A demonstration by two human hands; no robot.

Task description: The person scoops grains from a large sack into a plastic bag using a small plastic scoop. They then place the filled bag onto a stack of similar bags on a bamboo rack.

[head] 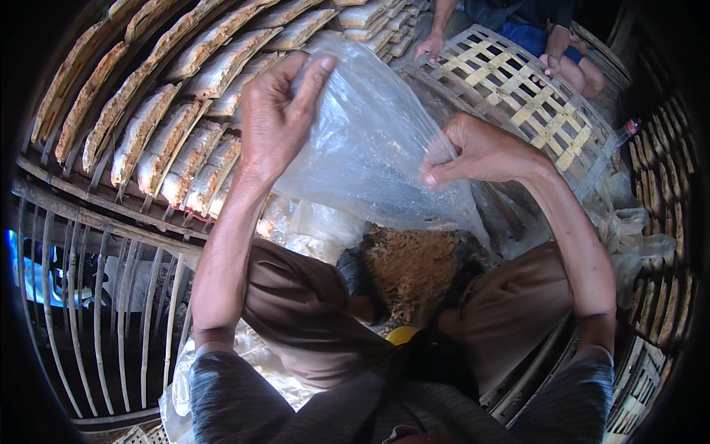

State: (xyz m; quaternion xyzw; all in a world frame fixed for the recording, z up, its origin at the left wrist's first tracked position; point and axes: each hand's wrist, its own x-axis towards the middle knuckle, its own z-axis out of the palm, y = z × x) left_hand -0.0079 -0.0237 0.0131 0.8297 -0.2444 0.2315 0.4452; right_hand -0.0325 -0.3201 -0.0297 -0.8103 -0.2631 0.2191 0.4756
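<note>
A clear, wrinkled plastic sheet [366, 133] hangs between my two hands, in front of my bent knees. My left hand [283, 111] pinches its upper left edge between thumb and fingers. Lower down on the other side, my right hand [471, 150] holds the sheet, with some fingers seen through the film. Beneath the plastic, a heap of brown crumbly material [413, 266] lies between my legs. The sheet hides its far part.
White-topped crumbly slabs [194, 139] sit in rows on slats at left, above a bamboo railing [100, 311]. Another person's hand [430, 47] touches a woven bamboo lattice [516, 89] at the far right. Crumpled plastic [615, 222] and a bottle [624, 130] lie to the right.
</note>
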